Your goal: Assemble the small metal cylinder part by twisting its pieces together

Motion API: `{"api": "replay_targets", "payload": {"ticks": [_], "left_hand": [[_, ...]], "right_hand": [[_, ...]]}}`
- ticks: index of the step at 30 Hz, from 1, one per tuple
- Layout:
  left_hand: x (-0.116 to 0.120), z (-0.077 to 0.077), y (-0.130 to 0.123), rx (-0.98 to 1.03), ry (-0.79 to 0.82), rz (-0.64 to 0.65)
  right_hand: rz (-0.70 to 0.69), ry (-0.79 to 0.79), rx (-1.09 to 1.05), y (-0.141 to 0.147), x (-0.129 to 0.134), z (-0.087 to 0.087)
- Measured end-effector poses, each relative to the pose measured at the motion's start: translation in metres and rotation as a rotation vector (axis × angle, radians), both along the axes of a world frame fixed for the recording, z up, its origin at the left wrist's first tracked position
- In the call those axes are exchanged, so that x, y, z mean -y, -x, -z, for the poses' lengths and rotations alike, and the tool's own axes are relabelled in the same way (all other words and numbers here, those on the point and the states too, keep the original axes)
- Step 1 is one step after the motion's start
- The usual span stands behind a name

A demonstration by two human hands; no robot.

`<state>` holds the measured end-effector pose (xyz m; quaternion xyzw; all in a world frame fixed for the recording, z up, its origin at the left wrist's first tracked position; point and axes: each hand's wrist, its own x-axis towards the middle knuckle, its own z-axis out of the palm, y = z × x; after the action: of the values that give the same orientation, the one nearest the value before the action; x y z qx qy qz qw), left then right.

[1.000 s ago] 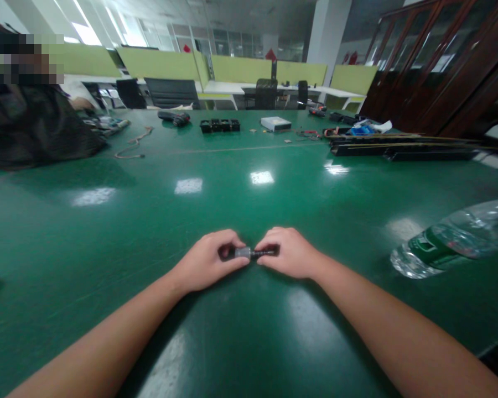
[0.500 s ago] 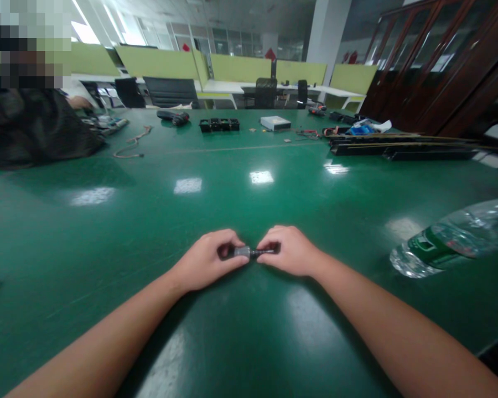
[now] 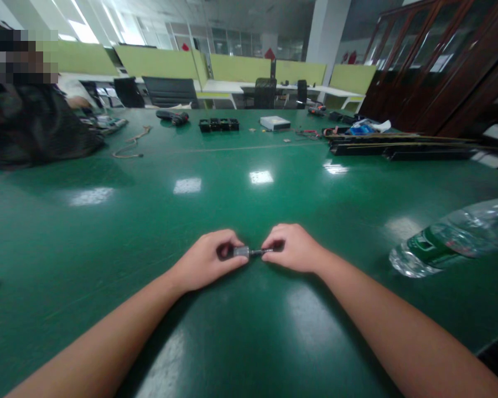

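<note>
Low over the green table (image 3: pixel 240 204), near the middle, my left hand (image 3: pixel 209 260) pinches a small grey cylindrical piece (image 3: pixel 241 252) between thumb and fingers. A thin dark shaft (image 3: pixel 256 252) runs from that piece toward the right. My right hand (image 3: pixel 294 249) has thumb and fingertips closed on the far end of the shaft. A short stretch of the shaft shows between the two hands. Whether the shaft and the grey piece are one part or two, I cannot tell.
A clear bottle with a green label (image 3: pixel 440 246) lies at the right. Farther back are a cable (image 3: pixel 128 148), black modules (image 3: pixel 219 125), a silver box (image 3: pixel 275 122) and long black rails (image 3: pixel 431 153). A dark bag (image 3: pixel 37 127) stands at the left, near a person's blurred head.
My right hand has shifted slightly to the right, and a little more of the thin shaft shows between the hands. My left hand has stayed almost still.
</note>
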<state>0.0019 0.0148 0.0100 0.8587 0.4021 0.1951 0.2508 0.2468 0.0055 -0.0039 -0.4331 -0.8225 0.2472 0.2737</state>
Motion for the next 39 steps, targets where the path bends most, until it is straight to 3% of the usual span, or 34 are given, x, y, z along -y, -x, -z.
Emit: {"api": "replay_targets", "payload": {"ticks": [27,39], "left_hand": [[0.000,-0.001,0.000,-0.009,0.021,-0.023],[0.000,0.000,0.001,-0.011,0.013,-0.026]], "right_hand": [[0.051,0.097,-0.020,-0.027,-0.010,-0.001],[0.027,0.109,-0.040,-0.024,-0.009,0.002]]}}
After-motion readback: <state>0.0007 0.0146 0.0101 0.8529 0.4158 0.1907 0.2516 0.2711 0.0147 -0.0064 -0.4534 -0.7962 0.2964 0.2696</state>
